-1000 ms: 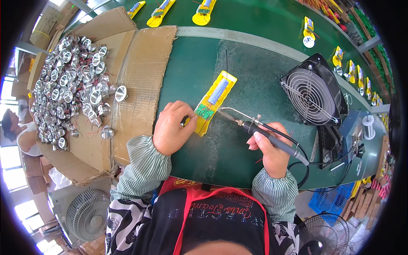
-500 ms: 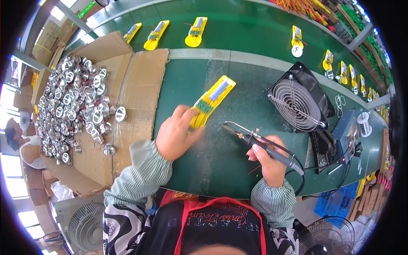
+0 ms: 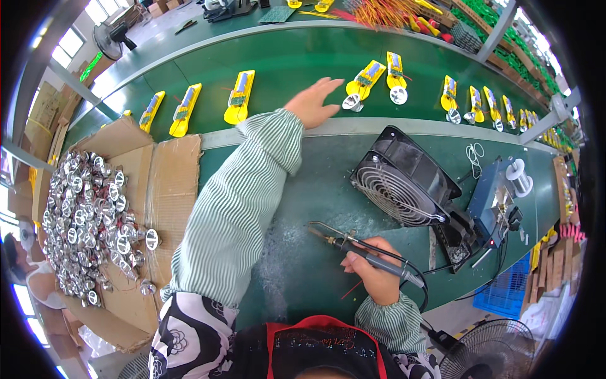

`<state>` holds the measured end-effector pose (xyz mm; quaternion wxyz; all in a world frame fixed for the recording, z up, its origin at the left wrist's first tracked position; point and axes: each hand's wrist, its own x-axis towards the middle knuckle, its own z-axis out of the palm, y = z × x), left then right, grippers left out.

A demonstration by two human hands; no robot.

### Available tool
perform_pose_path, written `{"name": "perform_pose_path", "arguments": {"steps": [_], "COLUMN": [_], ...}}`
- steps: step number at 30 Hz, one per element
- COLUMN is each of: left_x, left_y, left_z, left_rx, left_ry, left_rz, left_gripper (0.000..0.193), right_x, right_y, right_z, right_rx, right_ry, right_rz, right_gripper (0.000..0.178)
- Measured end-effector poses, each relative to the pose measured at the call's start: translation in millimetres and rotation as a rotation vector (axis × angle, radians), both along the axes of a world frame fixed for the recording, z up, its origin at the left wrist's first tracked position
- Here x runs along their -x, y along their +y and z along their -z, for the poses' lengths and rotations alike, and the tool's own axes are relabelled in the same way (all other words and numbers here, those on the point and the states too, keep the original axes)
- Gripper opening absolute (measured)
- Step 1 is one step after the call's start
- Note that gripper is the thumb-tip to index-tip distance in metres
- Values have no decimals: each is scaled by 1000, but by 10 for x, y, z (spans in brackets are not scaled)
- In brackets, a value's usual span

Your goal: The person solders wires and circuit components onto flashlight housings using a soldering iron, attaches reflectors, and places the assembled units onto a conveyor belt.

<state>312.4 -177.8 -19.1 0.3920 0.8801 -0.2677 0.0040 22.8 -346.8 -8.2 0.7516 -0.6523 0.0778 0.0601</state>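
Note:
My left hand point(image 3: 314, 104) reaches over the far green strip of the bench, fingers stretched out and holding nothing. Just right of its fingertips lies a yellow plastic housing point(image 3: 368, 77) with a blue cell, a green circuit board and a silver reflector at its lower end. A similar yellow housing point(image 3: 395, 72) with a reflector is beside that one. In my right hand point(image 3: 377, 273) is a soldering iron point(image 3: 372, 254), its tip pointing left above the near green worktop point(image 3: 284, 252). A thin curved metal tube runs along the iron.
At left, a cardboard box point(image 3: 173, 183) holds many silver reflectors point(image 3: 82, 221). A black fan with a wire guard point(image 3: 398, 189) stands right of centre, near a blue soldering station point(image 3: 489, 202) and a solder spool point(image 3: 519, 178). More yellow housings point(image 3: 240, 95) line the far strip.
My left hand has left the yellow housing on the near worktop and reached forward. That housing is gone from there; one with a reflector now lies beside my hand. The view has shifted forward.

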Motion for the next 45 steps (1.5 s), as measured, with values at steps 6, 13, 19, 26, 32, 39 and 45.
{"name": "perform_pose_path", "arguments": {"steps": [6,13,19,26,32,39,45], "left_x": [202,197,1496,3288,3504,3535,3326], "left_y": [501,1093,936,949,1324,2581,2939], "left_z": [-291,133,-126,-78,-422,-482,-280], "left_rx": [-1012,-603,-668,-645,-472,-617,-531], "left_ry": [-208,-189,-306,-230,-300,-287,-393], "left_rz": [-767,-603,-479,-371,-403,-874,-690], "left_gripper": [66,64,59,43,41,23,10], "right_x": [-16,-5,51,88,157,234,301], "right_y": [-12,64,56,154,153,246,329], "right_z": [11,-20,-24,-85,-99,-149,-217], "right_rx": [10,21,48,119,114,99,109], "right_ry": [-7,-4,-34,-165,-205,-231,-211], "right_rz": [33,42,72,109,66,41,19], "right_gripper": [16,16,16,14,17,17,17]}}
